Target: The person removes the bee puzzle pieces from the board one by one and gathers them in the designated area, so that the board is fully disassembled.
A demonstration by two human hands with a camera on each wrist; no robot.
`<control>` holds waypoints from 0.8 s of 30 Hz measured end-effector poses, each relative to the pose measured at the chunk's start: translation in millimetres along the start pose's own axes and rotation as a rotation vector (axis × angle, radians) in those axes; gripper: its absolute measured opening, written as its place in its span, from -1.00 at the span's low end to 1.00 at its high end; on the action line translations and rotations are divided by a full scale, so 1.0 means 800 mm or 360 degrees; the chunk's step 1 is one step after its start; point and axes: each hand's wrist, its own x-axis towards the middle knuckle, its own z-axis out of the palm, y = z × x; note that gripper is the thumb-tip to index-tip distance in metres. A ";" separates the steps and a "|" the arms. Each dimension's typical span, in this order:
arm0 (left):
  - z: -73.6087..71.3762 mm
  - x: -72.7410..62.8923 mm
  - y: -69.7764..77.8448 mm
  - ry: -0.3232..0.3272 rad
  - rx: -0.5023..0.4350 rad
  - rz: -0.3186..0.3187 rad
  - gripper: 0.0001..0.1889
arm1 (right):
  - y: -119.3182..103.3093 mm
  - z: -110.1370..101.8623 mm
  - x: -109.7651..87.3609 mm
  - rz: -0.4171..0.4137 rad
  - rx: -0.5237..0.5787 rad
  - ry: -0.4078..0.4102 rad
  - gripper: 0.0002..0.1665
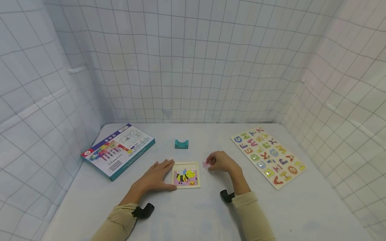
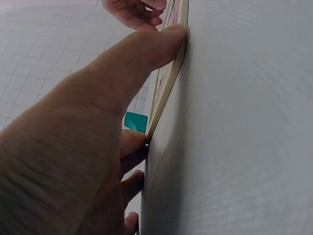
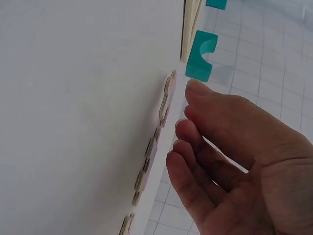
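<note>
A small wooden jigsaw puzzle tray [image 1: 199,174] with a bee picture lies on the white table; a strip along its top shows bare wood. My left hand [image 1: 156,177] rests against the tray's left side, thumb at the near corner and forefinger by the far one. In the left wrist view the thumb [image 2: 168,41] presses on the rim. Just right of the tray, my right hand [image 1: 221,162] hovers over pink puzzle pieces [image 1: 206,164]. Several pieces [image 3: 168,98] lie flat below its loosely bent fingers [image 3: 188,171], and nothing shows between thumb and forefinger.
A teal notched block [image 1: 181,145] stands behind the tray. To the left lies a flat toy box [image 1: 119,150] with teal sides. An alphabet puzzle board [image 1: 268,157] lies at the right. Gridded white cloth [image 1: 193,67] walls the back and sides.
</note>
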 end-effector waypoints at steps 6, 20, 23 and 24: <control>0.000 0.002 -0.001 0.0008 0.0017 0.0002 0.12 | -0.023 0.006 0.004 -0.0080 0.0029 -0.0039 -0.65; 0.004 0.004 -0.004 -0.0004 0.0019 0.0005 0.12 | -0.067 0.033 0.016 -0.0139 0.0033 -0.0197 -0.65; 0.004 0.003 -0.003 -0.0002 0.0018 0.0013 0.12 | -0.077 0.037 0.018 -0.0152 0.0030 -0.0248 -0.66; 0.003 0.003 -0.003 0.0001 0.0015 0.0018 0.12 | -0.081 0.038 0.018 -0.0158 0.0023 -0.0262 -0.65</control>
